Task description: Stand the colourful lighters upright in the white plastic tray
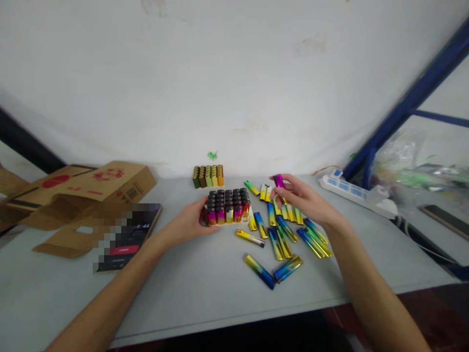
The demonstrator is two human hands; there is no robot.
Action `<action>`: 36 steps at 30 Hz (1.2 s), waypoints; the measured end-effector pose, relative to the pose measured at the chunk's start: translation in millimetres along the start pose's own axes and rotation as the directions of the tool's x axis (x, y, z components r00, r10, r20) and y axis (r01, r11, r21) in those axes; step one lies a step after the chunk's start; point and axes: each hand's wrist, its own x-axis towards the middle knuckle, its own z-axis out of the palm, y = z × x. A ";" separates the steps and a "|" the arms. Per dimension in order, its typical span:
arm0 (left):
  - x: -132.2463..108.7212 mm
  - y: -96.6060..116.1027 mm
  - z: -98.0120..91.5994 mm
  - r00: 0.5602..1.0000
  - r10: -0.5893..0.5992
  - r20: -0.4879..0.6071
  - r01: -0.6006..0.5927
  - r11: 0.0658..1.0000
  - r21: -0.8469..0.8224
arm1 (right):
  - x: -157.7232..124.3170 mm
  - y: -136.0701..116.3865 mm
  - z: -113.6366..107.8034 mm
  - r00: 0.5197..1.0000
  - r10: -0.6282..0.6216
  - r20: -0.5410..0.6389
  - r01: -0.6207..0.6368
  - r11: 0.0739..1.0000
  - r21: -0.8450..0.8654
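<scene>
My left hand [190, 222] grips the left side of a tray of upright lighters [227, 206], black tops and pink-to-yellow bodies, standing on the grey table [205, 288]. My right hand [298, 198] is raised just right of the tray, fingers pinched on a single magenta lighter [279, 181]. Below and around that hand lie several loose lighters [284, 239] in blue, green and yellow, scattered flat on the table.
A second block of green-to-orange lighters [208, 176] stands near the wall. Flattened cardboard boxes [88, 188] and a dark booklet [128, 234] lie at left. A white power strip [351, 191] and plastic-wrapped items [414, 166] sit at right by a blue frame.
</scene>
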 end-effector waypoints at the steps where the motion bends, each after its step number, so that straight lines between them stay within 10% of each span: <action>1: 0.0 -0.4 0.3 1.000 -0.001 -0.004 0.001 1.000 0.000 | 10.2 -1.5 8.4 0.999 -0.030 0.030 0.028 0.997 0.065; 5: -1.4 1.9 0.1 1.000 -0.007 -0.013 0.007 1.000 0.003 | 35.2 10.8 40.9 0.993 -0.027 -0.118 0.047 0.984 0.170; 17: -1.7 0.3 1.6 1.000 0.024 -0.006 -0.024 1.000 -0.007 | 15.8 32.0 69.5 0.880 -0.090 -0.465 -0.043 0.962 -0.269; 36: -2.9 3.5 0.4 1.000 0.005 -0.007 -0.005 1.000 -0.009 | 15.4 32.4 74.1 0.925 -0.109 -0.364 0.040 0.981 -0.191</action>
